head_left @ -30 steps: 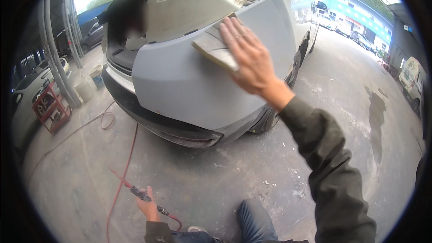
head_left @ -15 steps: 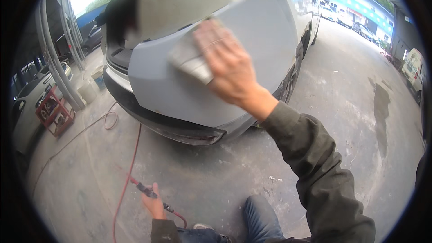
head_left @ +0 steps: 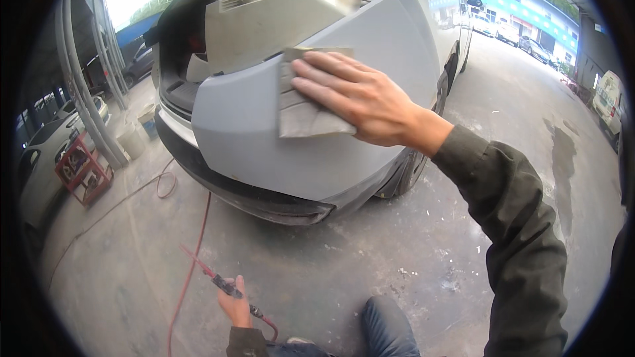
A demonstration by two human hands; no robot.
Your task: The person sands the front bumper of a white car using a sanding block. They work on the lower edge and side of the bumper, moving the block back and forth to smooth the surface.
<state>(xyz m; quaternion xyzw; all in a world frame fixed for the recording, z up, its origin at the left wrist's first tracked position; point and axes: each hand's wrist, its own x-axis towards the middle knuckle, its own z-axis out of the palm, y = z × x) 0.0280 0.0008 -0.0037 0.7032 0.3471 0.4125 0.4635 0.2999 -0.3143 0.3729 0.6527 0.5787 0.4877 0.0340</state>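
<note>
— So, saw what, largest first?
— Saw a car (head_left: pixel 433 10), then its grey rear panel (head_left: pixel 241 116); on that, near the upper edge, a pad (head_left: pixel 311 124) under the right hand (head_left: pixel 376 107), with fingers flat and slightly parted. Lower, a blow gun (head_left: pixel 222 283) in the left hand (head_left: pixel 235 307), gripped with curled fingers.
— Feared what?
— Perhaps grooving the panel, through uneven finger pressure.
— Read any lettering?
— Could make out none.

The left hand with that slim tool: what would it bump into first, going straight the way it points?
Perhaps the red hose, which crosses ahead of the left hand in the picture; it appears to lie on the floor, though, so depth is uncertain.
</note>
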